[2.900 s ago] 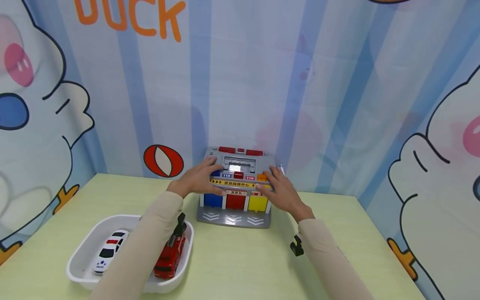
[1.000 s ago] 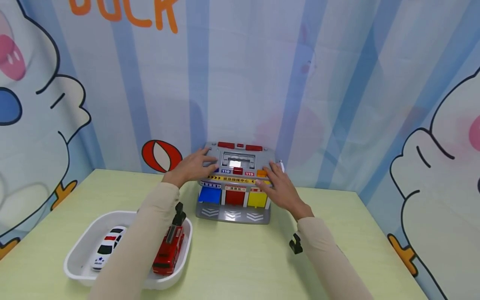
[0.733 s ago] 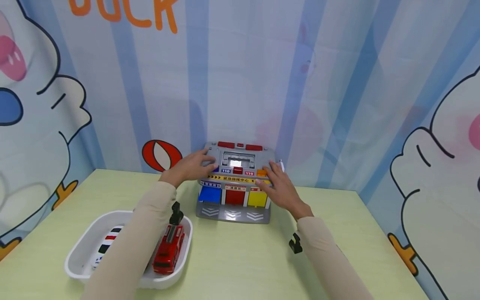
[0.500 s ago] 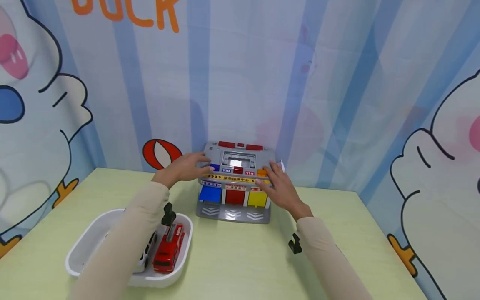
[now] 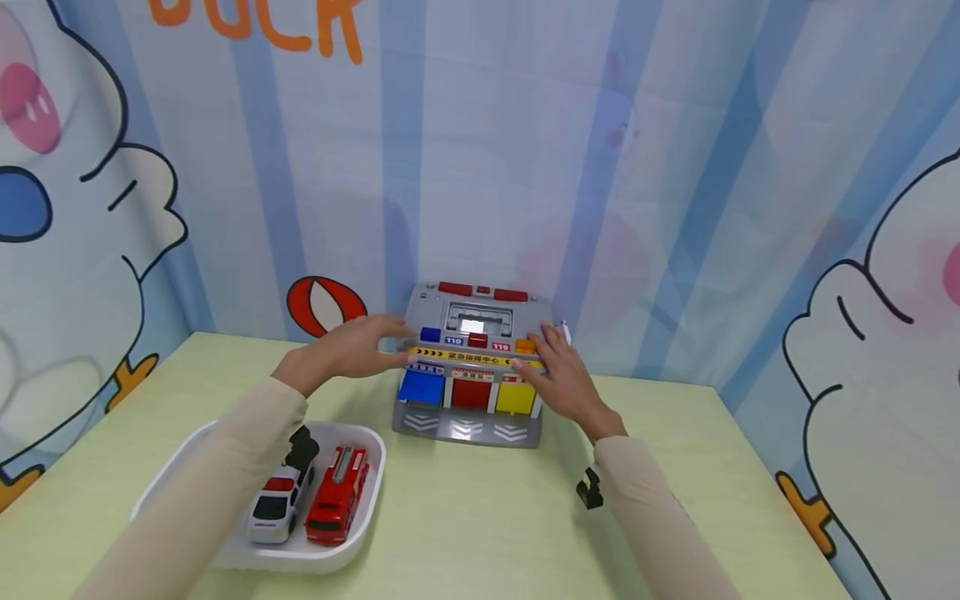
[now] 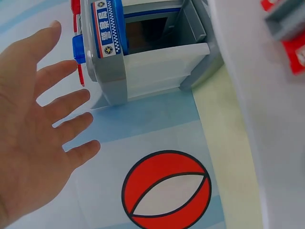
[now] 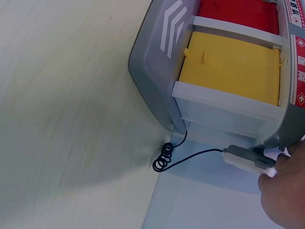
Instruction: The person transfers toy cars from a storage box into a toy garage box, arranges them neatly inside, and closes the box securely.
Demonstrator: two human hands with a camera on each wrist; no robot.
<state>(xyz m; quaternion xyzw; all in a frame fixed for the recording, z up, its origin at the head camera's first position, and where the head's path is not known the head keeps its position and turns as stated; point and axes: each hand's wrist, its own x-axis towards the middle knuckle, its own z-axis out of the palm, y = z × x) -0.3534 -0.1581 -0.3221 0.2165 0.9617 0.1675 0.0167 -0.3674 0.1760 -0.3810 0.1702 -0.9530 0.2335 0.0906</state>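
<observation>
A grey toy emergency station stands at the back of the table, with blue, red and yellow garage doors. Its blue door is swung up; the left wrist view shows the dark bay behind it. The red door and yellow door are down. My left hand, fingers extended, is at the station's left edge, just left of the blue roof button. My right hand rests on the roof's right side, fingers beside the orange button.
At front left, a white tray holds a white police car and a red fire truck; my left sleeve hides part of it. A small handset on a coiled black cord hangs at the station's right side. A printed curtain rises behind.
The blue door has swung up from its closed position. My left hand has drawn back leftward off the roof, uncovering the blue button and police car. My right hand has stayed in place.
</observation>
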